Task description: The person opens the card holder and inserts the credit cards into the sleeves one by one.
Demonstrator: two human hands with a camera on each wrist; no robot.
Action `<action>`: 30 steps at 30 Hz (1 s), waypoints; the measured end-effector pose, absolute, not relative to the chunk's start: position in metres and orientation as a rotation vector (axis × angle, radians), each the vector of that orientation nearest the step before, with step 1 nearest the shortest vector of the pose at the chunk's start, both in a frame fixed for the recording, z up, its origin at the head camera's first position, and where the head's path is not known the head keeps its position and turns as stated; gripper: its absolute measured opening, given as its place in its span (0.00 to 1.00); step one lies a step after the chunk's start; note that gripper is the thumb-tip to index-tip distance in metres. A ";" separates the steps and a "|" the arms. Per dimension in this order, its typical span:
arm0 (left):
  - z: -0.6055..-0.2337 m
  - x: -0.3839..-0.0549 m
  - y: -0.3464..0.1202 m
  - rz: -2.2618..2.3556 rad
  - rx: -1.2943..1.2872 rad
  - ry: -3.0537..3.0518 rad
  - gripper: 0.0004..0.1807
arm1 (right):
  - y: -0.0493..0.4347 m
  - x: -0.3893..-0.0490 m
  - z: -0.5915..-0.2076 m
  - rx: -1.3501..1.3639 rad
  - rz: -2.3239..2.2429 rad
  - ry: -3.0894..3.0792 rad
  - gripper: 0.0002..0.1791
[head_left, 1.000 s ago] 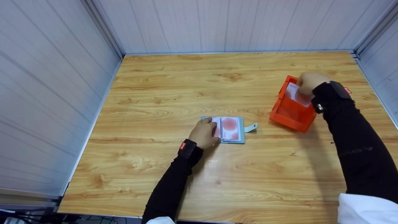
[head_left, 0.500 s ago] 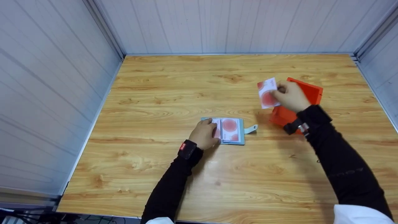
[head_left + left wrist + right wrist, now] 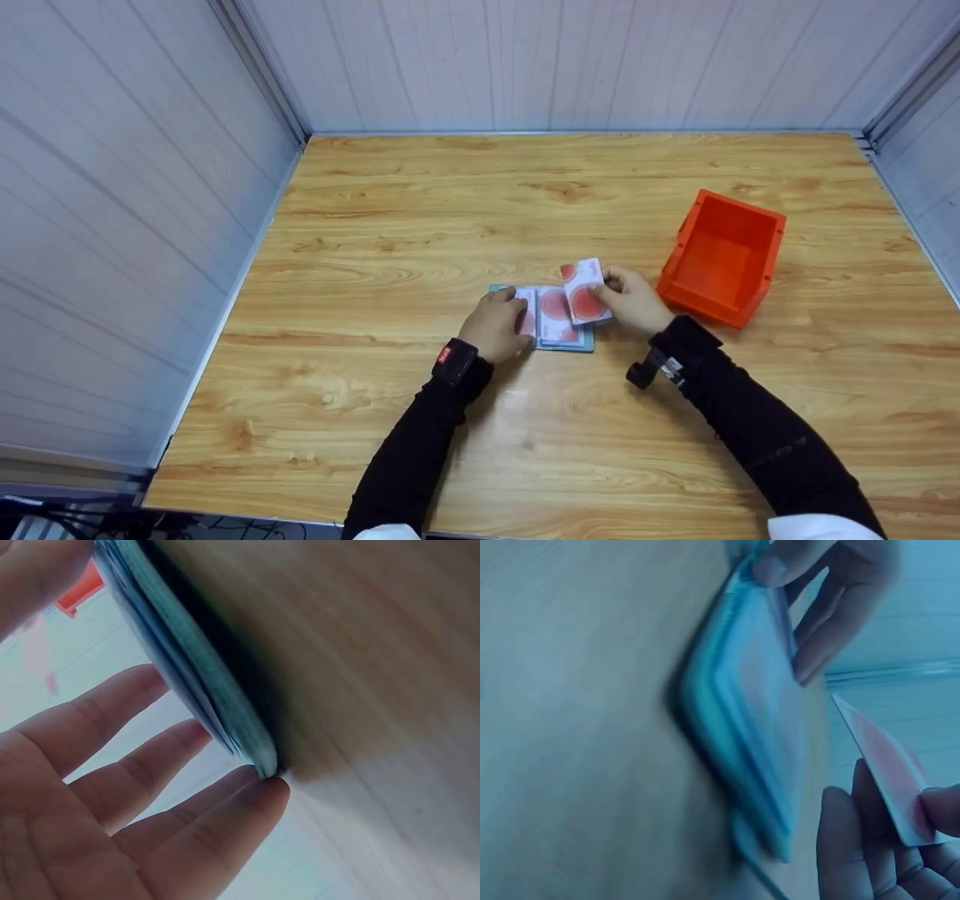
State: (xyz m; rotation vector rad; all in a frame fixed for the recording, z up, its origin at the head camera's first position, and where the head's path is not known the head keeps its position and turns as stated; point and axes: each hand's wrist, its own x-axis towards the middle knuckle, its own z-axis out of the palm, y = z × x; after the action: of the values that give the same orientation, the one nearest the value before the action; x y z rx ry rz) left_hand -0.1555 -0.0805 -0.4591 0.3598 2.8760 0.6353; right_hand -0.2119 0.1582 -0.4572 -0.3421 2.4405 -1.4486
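Note:
A light-blue card holder (image 3: 588, 344) lies spread on the table, with pink-and-white cards in its clear pockets. My left hand (image 3: 491, 326) rests across its left page, fingers on the page and thumb near the central fold. Seen from the left wrist, fairly straight fingers (image 3: 127, 772) touch the layered edge. Between thumb and fingers, my right hand (image 3: 636, 301) pinches a pink-and-white card (image 3: 583, 296), held over the upper right of the right page. From the right wrist, that card (image 3: 889, 776) appears tilted and apart from the blurred holder (image 3: 757, 705). The holder's strap is hidden in the head view.
To the right of the holder stands an orange bin (image 3: 701, 307), with no cards visible inside. The wood-grain table (image 3: 360, 300) meets pale panel walls (image 3: 525, 67) at the back and sides. Dark cables (image 3: 67, 521) lie below the front left edge.
My right hand has lifted a card out of the orange bin and brought it left and toward me, over the card holder. The left hand stays on the left page.

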 end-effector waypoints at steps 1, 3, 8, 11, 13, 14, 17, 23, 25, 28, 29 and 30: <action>-0.459 -0.155 -0.080 0.633 0.358 2.876 0.32 | 0.159 -0.212 -0.461 -0.313 -1.441 2.438 0.11; -0.459 -0.155 -0.080 0.628 0.354 2.878 0.32 | 0.162 -0.214 -0.468 -0.243 -1.444 2.416 0.11; -0.458 -0.154 -0.080 0.621 0.339 2.871 0.32 | 0.165 -0.215 -0.476 -0.106 -1.523 2.345 0.11; -0.458 -0.151 -0.078 0.629 0.330 2.863 0.32 | 0.165 -0.215 -0.478 -0.073 -1.569 2.326 0.10; -0.458 -0.150 -0.076 0.626 0.332 2.870 0.33 | 0.165 -0.216 -0.480 -0.062 -1.582 2.322 0.10; -0.458 -0.149 -0.074 0.622 0.340 2.878 0.35 | 0.165 -0.216 -0.481 -0.055 -1.597 2.313 0.10; -0.456 -0.148 -0.067 0.593 0.371 2.900 0.39 | 0.166 -0.217 -0.482 -0.049 -1.619 2.299 0.10; -0.453 -0.151 -0.044 0.552 0.387 2.888 0.44 | 0.168 -0.217 -0.485 -0.062 -1.660 2.281 0.10; -0.452 -0.154 -0.038 0.535 0.373 2.878 0.44 | 0.168 -0.217 -0.484 -0.067 -1.662 2.277 0.10; -0.453 -0.158 -0.031 0.497 0.363 2.877 0.44 | 0.169 -0.215 -0.482 -0.074 -1.647 2.284 0.12; -0.453 -0.159 -0.029 0.474 0.360 2.878 0.45 | 0.169 -0.215 -0.482 -0.074 -1.642 2.286 0.12; -0.454 -0.160 -0.027 0.453 0.357 2.881 0.45 | 0.169 -0.214 -0.481 -0.076 -1.636 2.290 0.12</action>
State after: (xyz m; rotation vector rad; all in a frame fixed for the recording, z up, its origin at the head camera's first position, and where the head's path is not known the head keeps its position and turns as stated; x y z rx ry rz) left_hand -0.1602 -0.0273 -0.4537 0.3570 2.8812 0.4526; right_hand -0.2143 0.1694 -0.4812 -0.0757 2.2904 -1.6360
